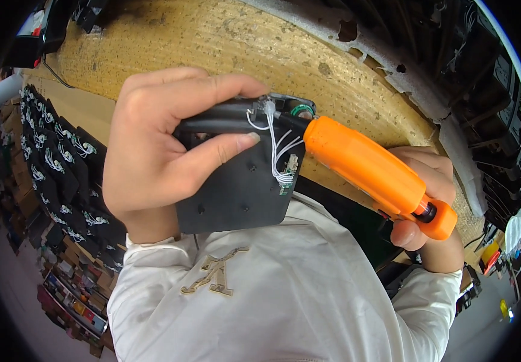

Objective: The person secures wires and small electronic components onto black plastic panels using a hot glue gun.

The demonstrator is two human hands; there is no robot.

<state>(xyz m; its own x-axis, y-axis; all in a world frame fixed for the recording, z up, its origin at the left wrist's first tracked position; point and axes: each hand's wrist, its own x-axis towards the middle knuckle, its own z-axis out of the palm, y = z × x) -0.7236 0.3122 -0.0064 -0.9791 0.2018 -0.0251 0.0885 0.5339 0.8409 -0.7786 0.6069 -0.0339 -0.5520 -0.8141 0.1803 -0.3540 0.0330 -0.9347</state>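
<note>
My left hand (146, 139) grips a flat black plastic housing (230, 193) by the tube-like ridge along its far side, thumb and fingers closed round it. Thin white wires (273, 145) run across the housing from that ridge to a small green circuit board (288, 175) near its right edge. A cloudy, clear blob (269, 108) that looks like glue covers the wires' upper end. In my right hand (424, 172) is an orange hot glue gun (363, 160), its dark nozzle pointing left, right beside the blob. Whether the tip touches it I cannot tell.
Many similar black parts with white wires (61, 160) lie in rows at the left. Beyond my hands stretches a worn yellowish workbench (212, 42), with a torn pale foam strip (387, 63) along its far right edge. Dark equipment (495, 78) stands past the strip.
</note>
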